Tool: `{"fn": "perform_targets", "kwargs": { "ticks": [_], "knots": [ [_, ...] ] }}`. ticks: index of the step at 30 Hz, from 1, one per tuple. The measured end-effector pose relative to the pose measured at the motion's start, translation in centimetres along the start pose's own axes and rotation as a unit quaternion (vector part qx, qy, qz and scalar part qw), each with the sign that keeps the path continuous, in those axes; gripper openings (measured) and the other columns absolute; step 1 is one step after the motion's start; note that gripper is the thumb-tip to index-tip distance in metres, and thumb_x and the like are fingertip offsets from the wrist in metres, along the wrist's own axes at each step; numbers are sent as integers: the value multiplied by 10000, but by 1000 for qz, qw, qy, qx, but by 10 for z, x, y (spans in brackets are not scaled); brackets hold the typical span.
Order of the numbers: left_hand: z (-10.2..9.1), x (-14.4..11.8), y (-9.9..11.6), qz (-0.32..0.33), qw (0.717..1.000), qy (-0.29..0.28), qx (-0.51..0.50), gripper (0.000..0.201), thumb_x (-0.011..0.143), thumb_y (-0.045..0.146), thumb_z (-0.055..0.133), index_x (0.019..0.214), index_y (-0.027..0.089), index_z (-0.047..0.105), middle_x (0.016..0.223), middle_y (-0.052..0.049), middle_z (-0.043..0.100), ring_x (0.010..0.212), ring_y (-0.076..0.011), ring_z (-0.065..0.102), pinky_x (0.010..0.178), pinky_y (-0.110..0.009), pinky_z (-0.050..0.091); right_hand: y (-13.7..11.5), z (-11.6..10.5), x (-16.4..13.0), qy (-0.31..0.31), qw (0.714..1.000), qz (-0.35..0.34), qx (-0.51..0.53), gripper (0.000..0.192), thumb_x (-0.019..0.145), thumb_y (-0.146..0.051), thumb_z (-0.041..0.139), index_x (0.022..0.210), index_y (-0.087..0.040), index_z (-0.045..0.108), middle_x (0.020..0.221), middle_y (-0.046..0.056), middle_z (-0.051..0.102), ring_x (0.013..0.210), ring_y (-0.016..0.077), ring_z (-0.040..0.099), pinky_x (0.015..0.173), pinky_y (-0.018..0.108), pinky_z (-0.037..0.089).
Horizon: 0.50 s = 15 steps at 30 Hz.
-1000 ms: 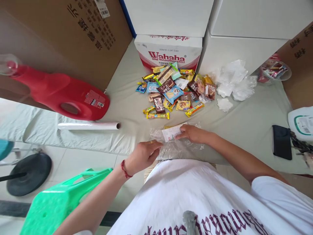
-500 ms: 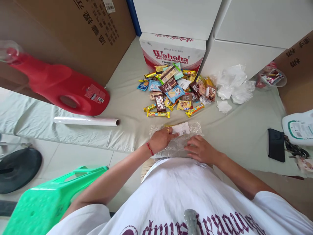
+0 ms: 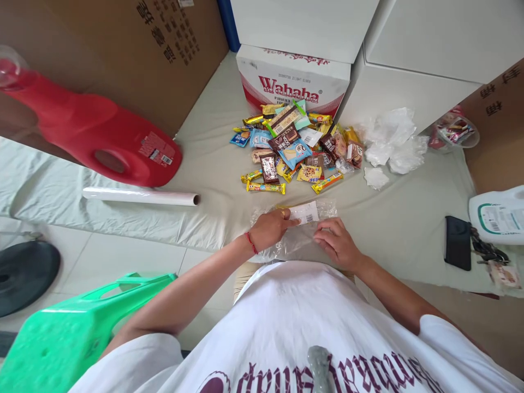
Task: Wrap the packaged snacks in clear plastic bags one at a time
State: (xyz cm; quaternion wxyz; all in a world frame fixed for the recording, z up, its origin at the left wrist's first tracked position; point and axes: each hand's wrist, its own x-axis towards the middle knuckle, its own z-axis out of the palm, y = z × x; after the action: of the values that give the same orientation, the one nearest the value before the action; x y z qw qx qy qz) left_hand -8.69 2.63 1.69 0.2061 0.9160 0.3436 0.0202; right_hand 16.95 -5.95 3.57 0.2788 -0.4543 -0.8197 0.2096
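Note:
A clear plastic bag point(image 3: 298, 240) with a white barcode label point(image 3: 305, 213) lies flat at the near edge of the cloth-covered table. My left hand point(image 3: 270, 228), with a red string on its wrist, presses on the bag's left part, fingertips next to the label. My right hand point(image 3: 338, 243) rests on the bag's right part, fingers curled on the plastic. Just beyond the bag lies a pile of wrapped snacks point(image 3: 297, 147).
A red jug point(image 3: 94, 131) lies on its side at left, a white roll point(image 3: 141, 196) in front of it. Behind: a Wahaha carton point(image 3: 292, 79), cardboard boxes, crumpled plastic bags point(image 3: 391, 139). A black phone point(image 3: 457, 250) and keys lie right. A green stool point(image 3: 77, 327) stands on the floor.
My left hand moved up from the near left edge onto the bag beside the label. My right hand slid from the label down to the bag's right side.

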Motion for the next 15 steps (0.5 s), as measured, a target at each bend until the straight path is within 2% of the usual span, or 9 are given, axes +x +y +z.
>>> {"fn": "perform_targets", "kwargs": {
  "ticks": [2, 5, 8, 10, 12, 15],
  "knots": [
    [-2, 0, 4, 3, 1000, -8, 6, 442, 985, 180, 459, 1330, 352, 676, 1021, -52, 664, 889, -210, 614, 622, -289, 385, 2, -4, 18, 12, 1000, 21, 13, 229, 1059, -296, 437, 1024, -238, 655, 1098, 103, 631, 1039, 238, 573, 916, 400, 493],
    [-5, 3, 10, 16, 1000, -19, 6, 391, 1017, 235, 429, 1282, 313, 706, 1006, -66, 676, 892, -222, 624, 638, -295, 405, 12, 7, 49, 10, 995, 97, -34, 288, 1078, -307, 359, 1043, -223, 632, 1035, 97, 622, 946, 223, 603, 814, 344, 494],
    [-12, 6, 3, 28, 999, -28, -29, 397, 1009, 218, 411, 1241, 254, 730, 1013, -87, 698, 879, -231, 651, 681, -314, 455, 22, 25, 76, -46, 977, 156, -136, 313, 1080, -326, 354, 1092, -207, 643, 1044, 98, 628, 860, 222, 609, 703, 317, 445],
    [-22, 4, -13, 22, 994, -17, -106, 397, 1000, 210, 407, 1217, 209, 738, 1002, -96, 723, 851, -225, 676, 730, -332, 498, 26, 35, 88, -95, 963, 170, -186, 337, 1085, -337, 343, 1142, -203, 647, 1089, 100, 638, 850, 223, 615, 669, 312, 415],
    [-33, -6, -33, -1, 972, 5, -236, 405, 1021, 252, 386, 1231, 167, 721, 1020, -114, 751, 834, -219, 705, 765, -357, 539, 27, 39, 96, -127, 952, 180, -214, 358, 1092, -330, 317, 1177, -202, 640, 1120, 100, 647, 872, 223, 624, 669, 308, 399],
    [-44, -32, -48, -52, 911, 79, -400, 499, 1066, 394, 291, 1391, 183, 606, 1175, -152, 745, 910, -243, 738, 819, -419, 583, 24, 39, 100, -158, 938, 200, -236, 354, 1096, -307, 298, 1191, -201, 623, 1162, 102, 655, 923, 220, 634, 684, 296, 382]
  ]
}}
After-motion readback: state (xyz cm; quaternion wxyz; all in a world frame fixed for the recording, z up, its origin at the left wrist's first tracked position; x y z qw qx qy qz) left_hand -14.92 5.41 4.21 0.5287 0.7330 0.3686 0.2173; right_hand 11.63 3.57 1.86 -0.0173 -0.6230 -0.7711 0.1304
